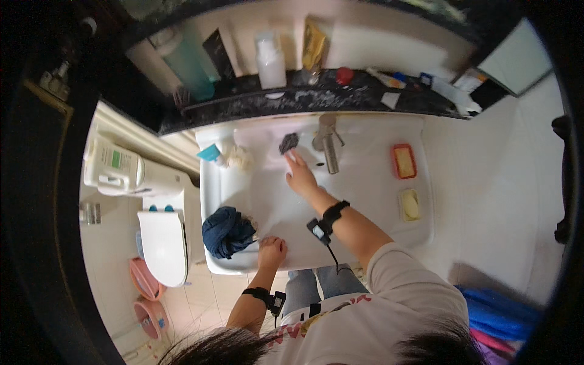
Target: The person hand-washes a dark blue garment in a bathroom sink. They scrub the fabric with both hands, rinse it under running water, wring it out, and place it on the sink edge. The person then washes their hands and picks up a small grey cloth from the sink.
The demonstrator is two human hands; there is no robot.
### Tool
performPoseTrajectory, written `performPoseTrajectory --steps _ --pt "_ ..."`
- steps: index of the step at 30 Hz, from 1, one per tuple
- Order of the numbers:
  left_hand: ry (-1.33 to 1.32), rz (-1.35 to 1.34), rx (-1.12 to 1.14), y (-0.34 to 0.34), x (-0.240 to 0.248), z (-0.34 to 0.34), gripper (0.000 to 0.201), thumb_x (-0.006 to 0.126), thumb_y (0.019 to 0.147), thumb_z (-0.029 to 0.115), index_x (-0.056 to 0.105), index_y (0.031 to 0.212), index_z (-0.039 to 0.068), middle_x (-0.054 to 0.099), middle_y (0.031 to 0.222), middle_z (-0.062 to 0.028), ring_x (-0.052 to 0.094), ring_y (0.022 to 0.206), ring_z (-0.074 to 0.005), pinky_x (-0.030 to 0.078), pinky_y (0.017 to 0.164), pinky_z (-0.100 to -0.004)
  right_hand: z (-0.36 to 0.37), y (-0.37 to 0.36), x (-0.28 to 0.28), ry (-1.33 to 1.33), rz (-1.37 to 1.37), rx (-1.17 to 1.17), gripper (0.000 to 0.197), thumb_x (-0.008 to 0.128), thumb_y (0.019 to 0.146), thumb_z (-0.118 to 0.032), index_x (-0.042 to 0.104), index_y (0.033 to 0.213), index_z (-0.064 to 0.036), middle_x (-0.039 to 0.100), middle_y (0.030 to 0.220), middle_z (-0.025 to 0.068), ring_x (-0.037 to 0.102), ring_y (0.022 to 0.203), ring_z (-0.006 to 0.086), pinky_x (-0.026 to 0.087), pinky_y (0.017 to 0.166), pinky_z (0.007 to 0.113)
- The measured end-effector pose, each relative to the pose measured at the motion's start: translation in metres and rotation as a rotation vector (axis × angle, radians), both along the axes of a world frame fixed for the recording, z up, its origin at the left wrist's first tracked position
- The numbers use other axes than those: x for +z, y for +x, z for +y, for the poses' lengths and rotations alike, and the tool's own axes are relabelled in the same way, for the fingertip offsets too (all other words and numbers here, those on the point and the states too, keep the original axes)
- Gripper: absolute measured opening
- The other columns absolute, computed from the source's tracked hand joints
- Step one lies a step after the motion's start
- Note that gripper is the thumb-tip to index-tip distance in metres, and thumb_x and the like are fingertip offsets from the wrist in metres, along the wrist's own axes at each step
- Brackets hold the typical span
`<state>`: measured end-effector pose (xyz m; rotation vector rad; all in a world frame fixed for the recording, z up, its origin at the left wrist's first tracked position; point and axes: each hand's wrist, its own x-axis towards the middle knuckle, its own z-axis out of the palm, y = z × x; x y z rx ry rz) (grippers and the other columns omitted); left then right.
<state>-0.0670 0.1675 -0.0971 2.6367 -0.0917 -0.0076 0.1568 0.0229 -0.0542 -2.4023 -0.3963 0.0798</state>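
Note:
My right hand stretches across the white sink to its back wall. Its fingertips close on a dark grey crumpled wad, which looks like a scrubber or bunched cloth, left of the metal faucet. By the front rim, my left hand is curled with the fingers bent under. Whatever they may hold is hidden. Just left of it lies a bunched dark blue cloth on the sink's front left corner, with a pale lacy bit beside it.
On the left ledge are a teal tube and a cream bath puff. A red-rimmed soap dish and a pale soap dish sit at the right. Bottles stand on the black shelf behind. A toilet is at left.

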Motion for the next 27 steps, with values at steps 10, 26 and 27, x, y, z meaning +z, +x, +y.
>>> performPoseTrajectory --steps 10,26,27 --pt "-0.137 0.234 -0.277 0.005 -0.013 0.02 0.029 0.055 0.082 0.026 0.064 0.106 0.013 0.06 0.107 -0.0106 0.054 0.104 -0.0302 0.043 0.091 -0.0405 -0.115 -0.17 -0.008 -0.467 0.698 0.172 0.057 0.054 0.085 -0.042 0.044 0.132 -0.0121 0.036 0.138 0.0223 0.032 0.126 0.0453 0.031 0.102 0.056" --pt "0.217 -0.175 -0.16 0.002 0.148 0.069 0.069 0.075 0.066 0.02 0.045 0.128 0.02 0.031 0.138 -0.0179 0.026 0.129 -0.0429 0.032 0.099 -0.056 -0.169 -0.198 0.031 -0.161 0.546 -0.048 0.044 0.048 0.092 -0.031 0.051 0.122 -0.0004 0.055 0.122 0.0167 0.055 0.107 0.032 0.044 0.091 0.04" --pt "0.285 -0.079 -0.028 -0.001 0.153 0.075 0.087 0.08 0.061 0.027 0.035 0.135 0.024 0.019 0.144 -0.0172 0.02 0.131 -0.0446 0.03 0.097 -0.0622 -0.164 -0.197 0.032 -0.06 0.606 -0.157 0.049 0.05 0.09 -0.035 0.049 0.125 -0.0008 0.055 0.123 0.0175 0.055 0.107 0.0321 0.044 0.091 0.04"
